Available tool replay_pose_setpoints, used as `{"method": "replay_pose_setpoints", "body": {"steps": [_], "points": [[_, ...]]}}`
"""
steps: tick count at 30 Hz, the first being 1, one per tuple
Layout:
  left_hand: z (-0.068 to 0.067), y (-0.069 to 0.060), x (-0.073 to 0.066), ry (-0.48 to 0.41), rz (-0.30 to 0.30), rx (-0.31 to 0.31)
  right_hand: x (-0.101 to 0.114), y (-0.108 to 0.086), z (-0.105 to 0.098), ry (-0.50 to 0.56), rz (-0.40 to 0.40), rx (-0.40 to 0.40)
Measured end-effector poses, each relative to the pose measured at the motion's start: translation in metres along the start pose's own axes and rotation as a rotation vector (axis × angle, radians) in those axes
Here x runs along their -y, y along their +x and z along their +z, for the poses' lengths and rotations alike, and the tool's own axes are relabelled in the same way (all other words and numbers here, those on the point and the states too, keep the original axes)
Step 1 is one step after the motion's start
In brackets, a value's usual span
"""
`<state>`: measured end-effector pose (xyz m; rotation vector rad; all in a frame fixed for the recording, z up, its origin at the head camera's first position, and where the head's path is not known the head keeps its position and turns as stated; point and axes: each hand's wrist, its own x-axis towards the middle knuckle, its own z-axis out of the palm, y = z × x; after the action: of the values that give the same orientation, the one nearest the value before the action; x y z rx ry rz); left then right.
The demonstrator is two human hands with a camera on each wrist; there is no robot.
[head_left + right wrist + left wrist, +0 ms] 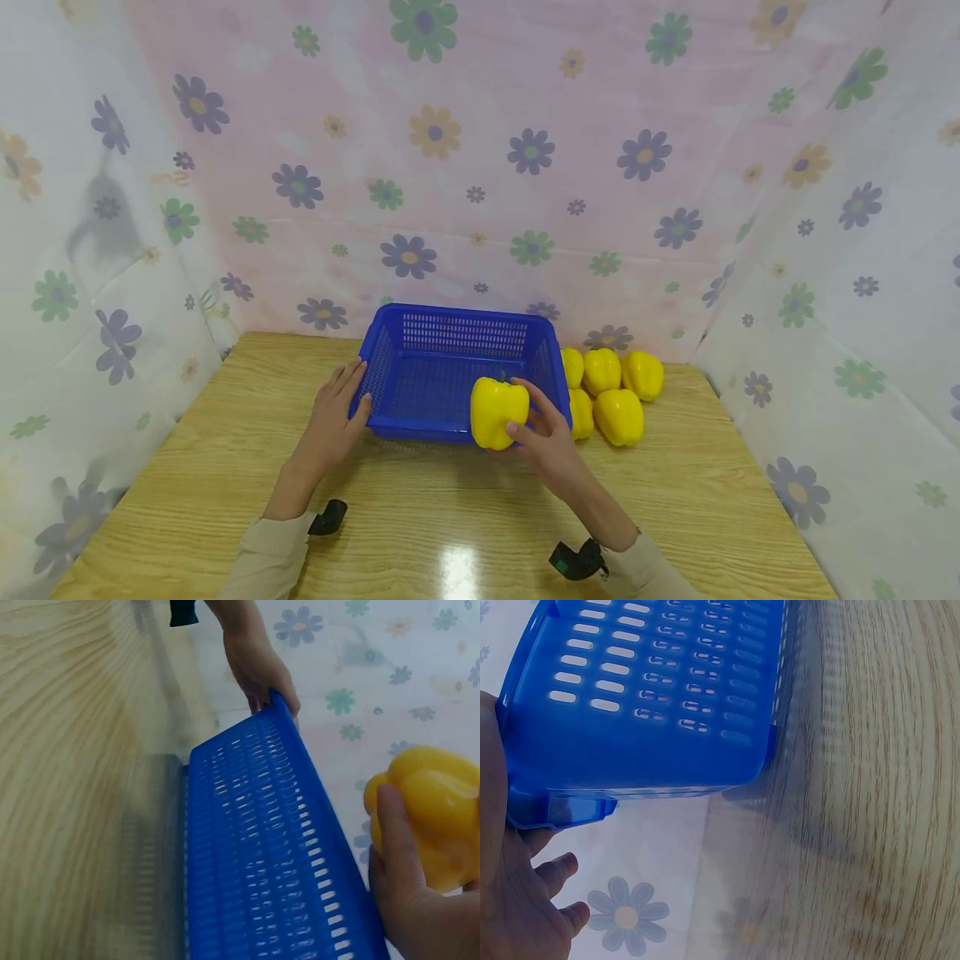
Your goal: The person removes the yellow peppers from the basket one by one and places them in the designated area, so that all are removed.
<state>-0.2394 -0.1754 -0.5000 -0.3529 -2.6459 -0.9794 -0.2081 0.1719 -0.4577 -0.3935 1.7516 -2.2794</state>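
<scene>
A blue plastic basket (457, 432) with slotted walls stands on the table; no pepper lies inside it. My left hand (333, 417) rests against its left rim, fingers extended along the outside and thumb near the front corner. In the left wrist view, loosely spread fingers (555, 874) show beside the basket's end handle (577, 810). Above the basket's front right rim, my right hand (551, 446) holds a yellow bell pepper (497, 412) upright, stem on top, between thumb and fingers. The right wrist view shows that pepper (435, 810) apart from the basket wall (255, 847).
Several more yellow bell peppers (620, 417) lie on the table just right of the basket, two partly hidden behind its right side. The wooden table (420, 533) meets flower-print cloth (480, 167) at the back and sides. Black wrist mounts (577, 560) sit at both cuffs.
</scene>
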Motion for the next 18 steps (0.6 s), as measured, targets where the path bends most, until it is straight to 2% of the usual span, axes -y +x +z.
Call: {"method": "replay_pose_setpoints", "body": {"steps": [7, 14, 18], "points": [[0.001, 0.0, 0.002, -0.006, 0.002, 0.001, -0.006, -0.019, -0.018, 0.025, -0.067, 0.04], [0.002, 0.0, 0.002, -0.008, 0.012, -0.004, -0.009, -0.037, -0.038, 0.014, -0.086, 0.055], [0.002, 0.001, 0.003, -0.007, 0.004, 0.0, -0.014, -0.049, -0.052, 0.022, -0.114, 0.095]]}}
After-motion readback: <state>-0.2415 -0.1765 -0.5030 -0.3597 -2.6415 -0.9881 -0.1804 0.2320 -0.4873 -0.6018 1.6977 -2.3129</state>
